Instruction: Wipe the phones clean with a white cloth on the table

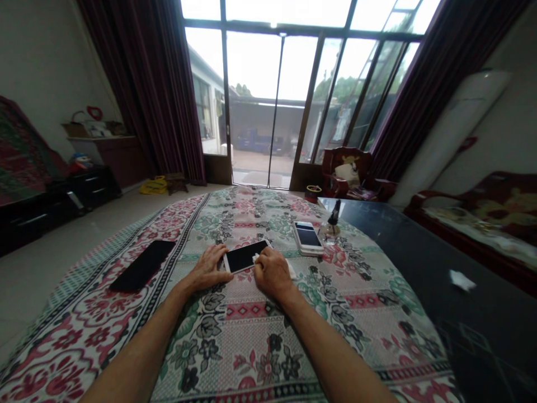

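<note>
A white-framed smartphone (245, 257) with a dark screen lies on the patterned tablecloth (268, 347) in front of me. My left hand (208, 265) grips its left end, thumb at the near edge and fingers at the far edge. Bunched in the closed fingers of my right hand (272, 272) is a white tissue (255, 257), pressed at the right part of the screen; more white shows beside the wrist. To the right lies another white phone (308, 236), seemingly on top of something pale. Behind it stands a small clear bottle (331, 228) with a black top.
A flat black rectangular mat or panel (142, 266) lies on the cloth at left. At right is a dark glossy table (419, 268) with a crumpled white tissue (462, 280). Wooden chairs (347, 170) stand beyond, near glass doors (268, 112).
</note>
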Demonstrator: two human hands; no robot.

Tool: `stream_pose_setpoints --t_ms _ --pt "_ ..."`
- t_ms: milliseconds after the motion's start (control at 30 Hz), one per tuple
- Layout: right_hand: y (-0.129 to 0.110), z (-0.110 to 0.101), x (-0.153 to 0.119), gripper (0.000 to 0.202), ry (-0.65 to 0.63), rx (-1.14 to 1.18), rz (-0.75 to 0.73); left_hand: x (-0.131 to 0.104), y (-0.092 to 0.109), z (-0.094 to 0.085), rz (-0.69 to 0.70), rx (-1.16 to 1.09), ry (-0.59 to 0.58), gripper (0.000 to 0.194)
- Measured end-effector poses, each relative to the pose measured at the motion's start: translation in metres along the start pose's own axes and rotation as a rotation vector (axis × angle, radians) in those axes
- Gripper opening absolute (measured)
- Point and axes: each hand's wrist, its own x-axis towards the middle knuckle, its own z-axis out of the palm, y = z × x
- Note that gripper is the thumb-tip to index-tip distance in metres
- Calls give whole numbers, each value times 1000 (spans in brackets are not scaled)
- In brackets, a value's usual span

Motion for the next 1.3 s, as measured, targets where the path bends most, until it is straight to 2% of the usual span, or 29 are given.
stream_pose_setpoints --t_ms 267,400,533,667,767,1100,1300 --pt "29 -7 7 20 41 -57 204 3 -3 -1 8 -35 -18 79" --pt "35 -12 10 21 64 -44 274 3 -4 -1 2 -56 -15 77" --pt "19 -11 8 21 96 18 143 3 -1 -4 -9 -77 -17 75" --pt "-5 -4 1 18 9 27 -46 2 3 -7 -14 -90 -39 77" --pt "-12 -1 0 17 -56 3 -83 2 5 -9 -34 -84 -48 80" --pt "20 -6 8 23 -13 -35 188 3 3 -9 -24 -69 -40 77" --pt "35 2 9 27 59 19 242 3 2 -3 24 -52 34 77"
